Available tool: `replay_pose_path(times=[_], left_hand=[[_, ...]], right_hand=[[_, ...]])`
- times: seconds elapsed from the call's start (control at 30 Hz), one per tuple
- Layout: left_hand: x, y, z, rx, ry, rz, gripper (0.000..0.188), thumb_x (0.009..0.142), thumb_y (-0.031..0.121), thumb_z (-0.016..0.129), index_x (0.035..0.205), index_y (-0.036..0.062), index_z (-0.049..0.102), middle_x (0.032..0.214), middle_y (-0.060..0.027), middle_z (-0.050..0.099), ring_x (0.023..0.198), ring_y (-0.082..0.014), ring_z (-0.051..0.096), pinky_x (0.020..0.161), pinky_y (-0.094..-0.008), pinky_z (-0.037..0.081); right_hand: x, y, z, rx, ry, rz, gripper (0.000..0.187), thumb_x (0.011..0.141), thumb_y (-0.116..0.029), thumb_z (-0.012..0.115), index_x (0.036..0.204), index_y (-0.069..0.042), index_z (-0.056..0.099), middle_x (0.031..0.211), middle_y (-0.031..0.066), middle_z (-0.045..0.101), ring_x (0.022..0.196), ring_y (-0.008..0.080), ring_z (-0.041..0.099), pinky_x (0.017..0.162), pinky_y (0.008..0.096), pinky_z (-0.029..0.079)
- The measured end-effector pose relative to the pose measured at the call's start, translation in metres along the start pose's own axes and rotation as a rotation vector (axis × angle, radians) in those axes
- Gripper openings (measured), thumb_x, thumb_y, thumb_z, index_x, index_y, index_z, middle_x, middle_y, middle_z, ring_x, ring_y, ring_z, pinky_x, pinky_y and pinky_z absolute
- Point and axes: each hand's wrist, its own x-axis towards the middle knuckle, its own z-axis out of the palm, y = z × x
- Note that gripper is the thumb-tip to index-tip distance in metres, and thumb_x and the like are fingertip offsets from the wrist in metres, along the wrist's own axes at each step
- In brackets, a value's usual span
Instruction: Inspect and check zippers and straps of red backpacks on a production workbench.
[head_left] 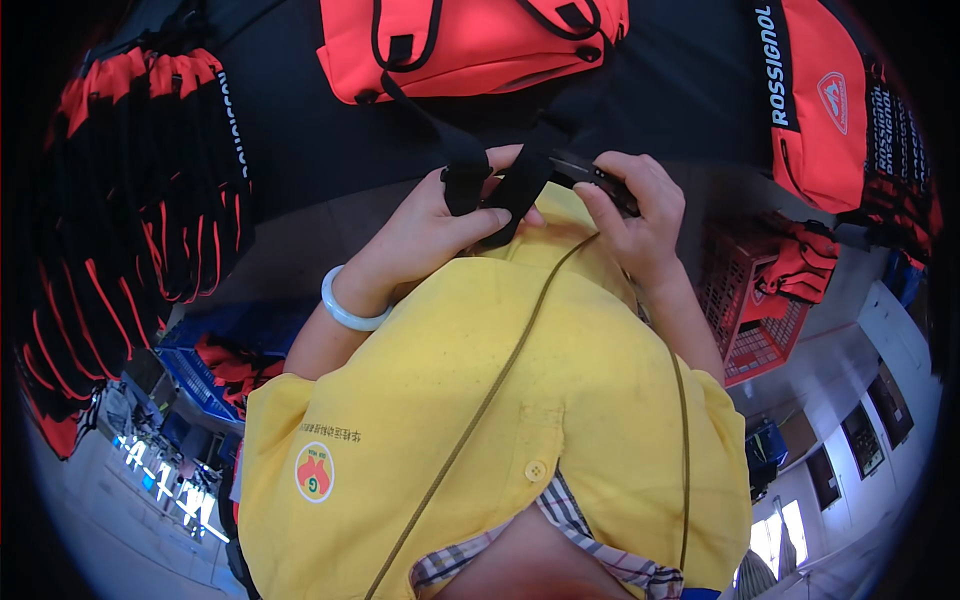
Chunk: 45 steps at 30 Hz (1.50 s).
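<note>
Black webbing straps [522,190] run down from an orange-red bag [470,62] on the dark table. My left hand [455,212], with a pale bangle at its wrist, is closed on the straps, thumb pressed over them. My right hand [640,205] grips a slim dark tool [612,188] with a thin metallic part pointing at the straps; its exact kind I cannot make out. Both hands are close together at the table's near edge, in front of my yellow shirt. Some of the left fingers are hidden behind the webbing.
Stacked black and red bags [130,210] hang over the table's left side. An orange-red bag [825,105] lies at the right, beside more stacked bags [895,150]. Below stand a blue crate [195,365] and a red crate [745,345], both holding red and black pieces.
</note>
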Motion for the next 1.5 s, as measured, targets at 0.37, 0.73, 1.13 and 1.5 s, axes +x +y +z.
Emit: replay_pose_path(times=[0.37, 0.73, 1.13, 1.5], left_hand=[[-0.004, -0.011, 0.002, 0.024, 0.004, 0.029, 0.056, 0.087, -0.002, 0.051, 0.142, 0.0023, 0.041, 0.099, -0.0053, 0.069, 0.092, -0.0083, 0.059, 0.083, -0.0233, 0.045], [-0.008, -0.022, 0.006, 0.171, 0.074, 0.155, 0.059, 0.087, 0.000, 0.053, 0.144, 0.0018, 0.040, 0.100, -0.0065, 0.067, 0.096, -0.0096, 0.058, 0.088, -0.0248, 0.044], [-0.006, -0.012, 0.001, 0.223, 0.015, 0.070, 0.061, 0.083, -0.001, 0.053, 0.143, 0.0036, 0.042, 0.096, -0.0041, 0.067, 0.083, -0.0079, 0.056, 0.078, -0.0242, 0.047], [0.001, -0.013, -0.017, -0.189, -0.037, -0.104, 0.065, 0.083, 0.005, 0.057, 0.145, 0.0019, 0.037, 0.094, -0.0028, 0.068, 0.063, -0.0034, 0.046, 0.058, -0.0168, 0.039]], right_hand=[[-0.003, -0.005, 0.008, -0.099, 0.055, -0.123, 0.024, 0.076, -0.015, 0.078, 0.091, -0.004, 0.063, 0.071, 0.0061, 0.062, 0.060, 0.0180, 0.058, 0.056, 0.0297, 0.041], [0.004, -0.033, 0.030, 0.299, 0.143, 0.198, 0.018, 0.074, 0.006, 0.073, 0.088, -0.002, 0.066, 0.075, 0.0024, 0.056, 0.060, 0.0084, 0.050, 0.051, 0.0222, 0.039], [0.001, -0.024, 0.033, 0.010, 0.014, 0.034, 0.008, 0.089, 0.001, 0.059, 0.093, -0.001, 0.052, 0.075, 0.0039, 0.050, 0.062, 0.0132, 0.050, 0.056, 0.0261, 0.041], [-0.022, -0.012, 0.015, 0.530, 0.088, 0.483, 0.015, 0.096, -0.016, 0.056, 0.099, -0.002, 0.052, 0.075, -0.0004, 0.051, 0.066, 0.0098, 0.052, 0.062, 0.0224, 0.041]])
